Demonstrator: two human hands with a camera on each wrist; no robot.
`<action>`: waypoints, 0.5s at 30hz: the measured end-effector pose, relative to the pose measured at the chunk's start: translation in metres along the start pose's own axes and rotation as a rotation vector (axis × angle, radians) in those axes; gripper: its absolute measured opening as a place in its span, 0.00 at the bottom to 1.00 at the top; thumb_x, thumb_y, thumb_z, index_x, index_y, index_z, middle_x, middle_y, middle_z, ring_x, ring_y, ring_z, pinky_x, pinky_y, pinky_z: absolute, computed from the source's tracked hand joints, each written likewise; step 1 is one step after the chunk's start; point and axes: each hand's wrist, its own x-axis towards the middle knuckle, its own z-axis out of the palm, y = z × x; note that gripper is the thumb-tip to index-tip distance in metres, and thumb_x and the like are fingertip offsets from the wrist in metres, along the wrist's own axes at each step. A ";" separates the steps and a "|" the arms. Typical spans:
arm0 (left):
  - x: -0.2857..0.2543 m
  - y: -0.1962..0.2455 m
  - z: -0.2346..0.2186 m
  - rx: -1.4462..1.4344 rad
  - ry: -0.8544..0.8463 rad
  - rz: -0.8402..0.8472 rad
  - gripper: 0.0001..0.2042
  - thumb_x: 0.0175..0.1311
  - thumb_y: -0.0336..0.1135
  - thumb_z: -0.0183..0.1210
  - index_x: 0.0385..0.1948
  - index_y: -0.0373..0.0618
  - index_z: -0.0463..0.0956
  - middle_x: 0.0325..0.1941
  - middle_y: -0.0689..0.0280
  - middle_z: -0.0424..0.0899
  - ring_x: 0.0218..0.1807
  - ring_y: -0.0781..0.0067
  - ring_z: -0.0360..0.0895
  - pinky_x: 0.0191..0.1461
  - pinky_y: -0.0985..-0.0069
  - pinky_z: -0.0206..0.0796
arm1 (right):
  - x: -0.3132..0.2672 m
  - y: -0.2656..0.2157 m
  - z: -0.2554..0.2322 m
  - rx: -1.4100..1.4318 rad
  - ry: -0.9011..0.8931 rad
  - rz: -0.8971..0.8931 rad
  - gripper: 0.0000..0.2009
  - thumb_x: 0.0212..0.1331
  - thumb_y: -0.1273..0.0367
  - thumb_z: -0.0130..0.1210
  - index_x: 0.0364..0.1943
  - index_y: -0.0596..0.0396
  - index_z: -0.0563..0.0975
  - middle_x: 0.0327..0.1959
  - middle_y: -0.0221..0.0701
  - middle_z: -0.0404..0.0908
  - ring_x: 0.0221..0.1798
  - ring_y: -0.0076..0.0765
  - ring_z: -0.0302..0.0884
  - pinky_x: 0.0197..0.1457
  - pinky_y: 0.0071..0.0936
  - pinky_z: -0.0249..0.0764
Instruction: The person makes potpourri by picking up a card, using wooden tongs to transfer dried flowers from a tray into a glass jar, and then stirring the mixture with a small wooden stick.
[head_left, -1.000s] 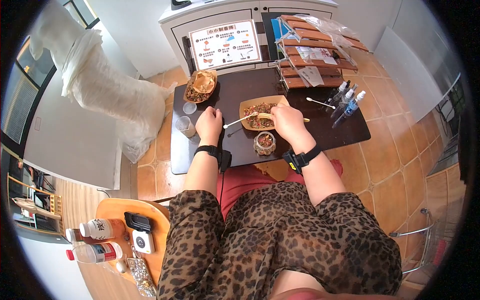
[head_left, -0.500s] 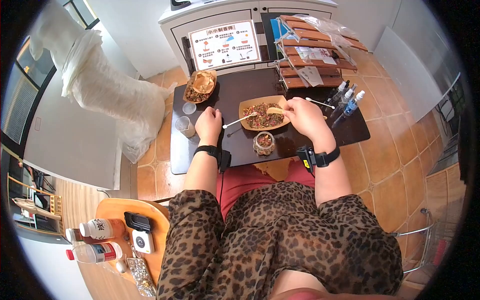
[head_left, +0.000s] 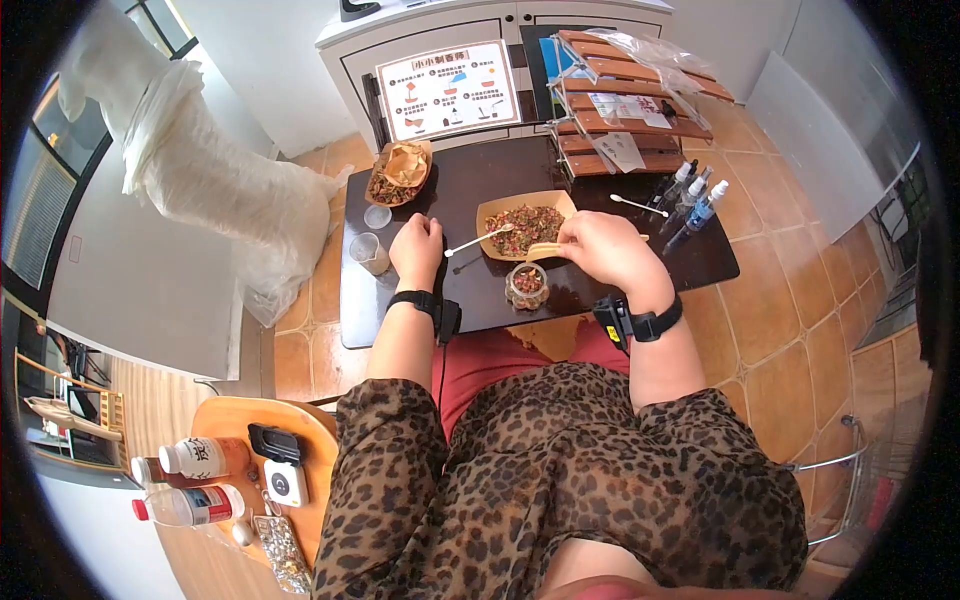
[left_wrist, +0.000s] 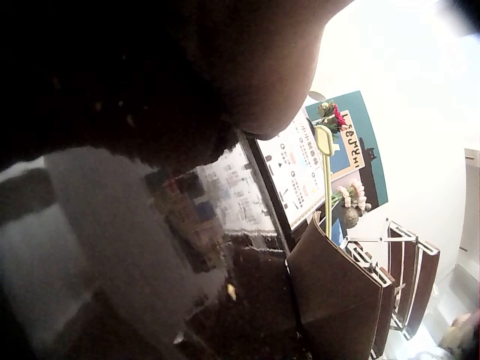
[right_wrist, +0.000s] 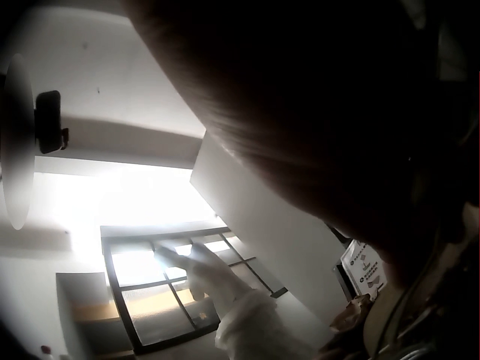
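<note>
My right hand (head_left: 605,245) pinches a light wooden scoop (head_left: 545,252), its head over the near rim of the kraft paper tray (head_left: 491,214) and just above a small glass jar (head_left: 526,288). The tray contains a reddish-green dried mixture (head_left: 528,232); similar bits are in the jar. A thin white plastic spoon (head_left: 470,243) leans on the tray's left side, and shows above the tray in the left wrist view. Beside that spoon's handle end, my left hand (head_left: 415,250) rests on the dark table (head_left: 470,170), fingers loosely curled, holding nothing.
A second paper tray (head_left: 425,180) with a crumpled brown bag stands at the back left. Nearer are a clear lid (head_left: 378,217) and a plastic cup (head_left: 369,254). Spray bottles (head_left: 700,205) and another white spoon (head_left: 640,206) lie right, near a folded wooden-slat stool (head_left: 620,100).
My right hand first moved right, drawing the scoop across the tray, then came nearer, bringing the scoop's head from the mixture to above the jar. My left hand stays put.
</note>
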 end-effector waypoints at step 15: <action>0.000 0.000 0.000 -0.010 0.001 0.011 0.13 0.67 0.45 0.57 0.30 0.45 0.78 0.32 0.56 0.85 0.39 0.48 0.82 0.42 0.54 0.72 | 0.022 0.033 0.056 -0.242 0.158 0.033 0.06 0.56 0.69 0.62 0.31 0.58 0.83 0.34 0.42 0.84 0.40 0.51 0.85 0.44 0.43 0.81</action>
